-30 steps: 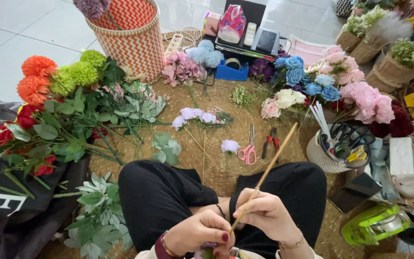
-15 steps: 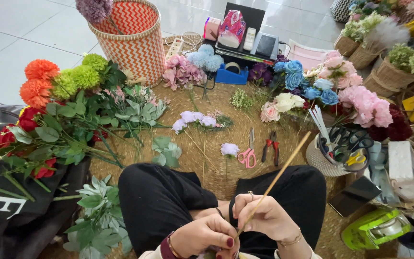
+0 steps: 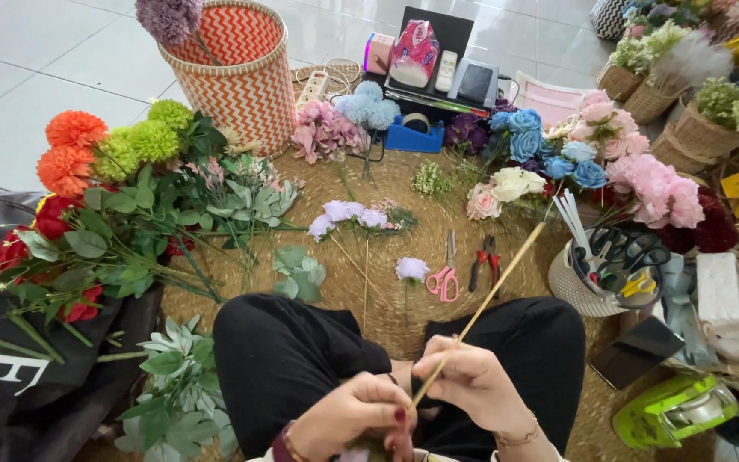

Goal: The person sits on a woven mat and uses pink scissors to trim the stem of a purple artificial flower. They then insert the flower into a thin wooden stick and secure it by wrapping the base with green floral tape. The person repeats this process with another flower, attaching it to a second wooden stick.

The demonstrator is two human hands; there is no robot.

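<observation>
- Head view: at the bottom centre, the right hand [image 3: 472, 385] pinches a thin wooden stick [image 3: 489, 295] that slants toward the upper right.
- The left hand [image 3: 357, 419] curls around something at the stick's lower end; the frame edge cuts it off.
- Flower stems [image 3: 130, 231] lie loose on the woven mat [image 3: 387, 184], so assembly looks early.
- Pink scissors [image 3: 445, 278] lie untouched mid-frame.

Orange-and-white zigzag basket [image 3: 241, 77]; pink-handled scissors [image 3: 446, 275].

Single head-worn view, looking steeply down and forward from close above the lap at lower centre, woven mat [image 3: 404, 184] mid-frame, tiled floor [image 3: 62, 68] at upper left.
</observation>
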